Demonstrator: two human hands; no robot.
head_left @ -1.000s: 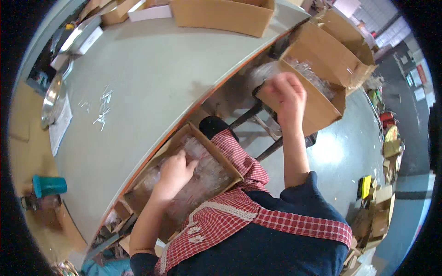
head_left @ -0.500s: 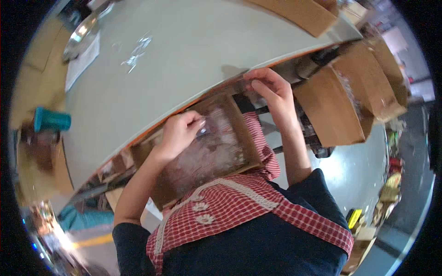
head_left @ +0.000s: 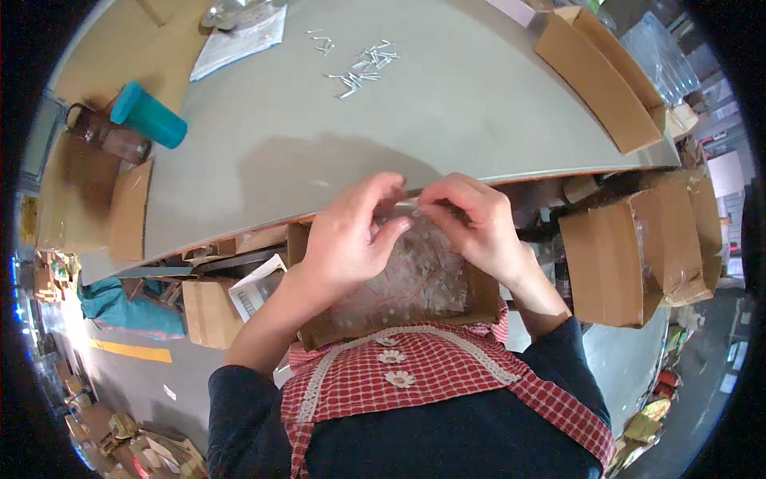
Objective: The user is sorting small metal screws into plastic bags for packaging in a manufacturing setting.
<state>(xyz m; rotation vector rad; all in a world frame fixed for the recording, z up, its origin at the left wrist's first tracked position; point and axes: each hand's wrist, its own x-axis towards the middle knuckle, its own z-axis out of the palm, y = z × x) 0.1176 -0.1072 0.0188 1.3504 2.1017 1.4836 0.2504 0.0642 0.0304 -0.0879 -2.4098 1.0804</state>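
Fingers (head_left: 399, 227) of the left hand (head_left: 351, 239) and of the right hand (head_left: 479, 227) are now meeting at the near edge of the tabletop (head_left: 319, 128), pinching narrowly on a small clear plastic bag (head_left: 411, 209) between them. A second ago the right hand was reaching out to the cardboard box at the person's right (head_left: 630, 263) while the left was resting in the lap box; both hands have since come together — so the fetching seems done and the fine work on the bag is beginning. That bag is hanging just above the open cardboard box (head_left: 471, 299) on the lap, which is lined with crinkled, glossy film. Further out, thin metal pins (head_left: 363, 68) are lying scattered on the smooth grey surface — a teal cup (head_left: 148, 116) is lying on its side to the left.
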